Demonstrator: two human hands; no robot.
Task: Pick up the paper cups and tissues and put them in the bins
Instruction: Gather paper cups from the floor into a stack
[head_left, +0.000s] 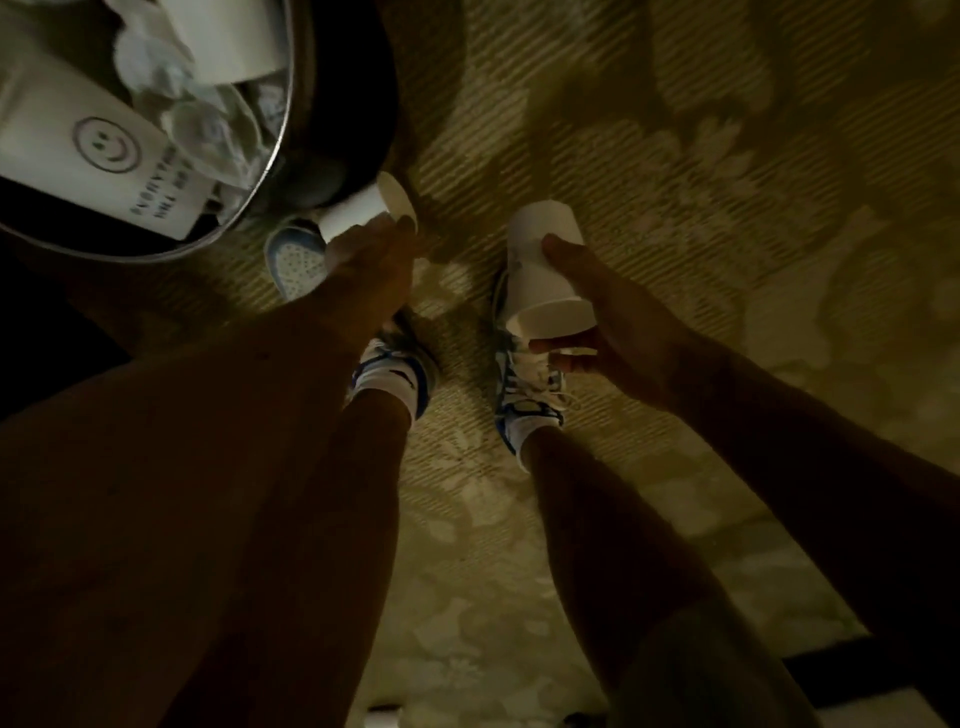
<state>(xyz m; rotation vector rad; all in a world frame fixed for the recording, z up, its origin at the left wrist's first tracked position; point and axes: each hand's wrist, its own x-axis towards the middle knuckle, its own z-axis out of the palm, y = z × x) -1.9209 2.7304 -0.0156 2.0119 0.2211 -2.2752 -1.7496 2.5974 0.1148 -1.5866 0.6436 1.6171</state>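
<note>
Two paper cups held, one per hand. Left hand (363, 260) grasps first paper cup (358, 208), fingers curled round its wall; cup tilted, just beside metal rim of bin (283, 140), not yet over opening. Right hand (602, 317) grips second paper cup (545, 275), thumb on wall, fingers near mouth, above patterned carpet (701, 208), apart from bin. Inside bin: smiley-print cup (93, 156), crumpled tissues (171, 98). Step, I judge: depositing. Next move calls for bringing first cup over opening, loosening fingers, then second cup across.
</note>
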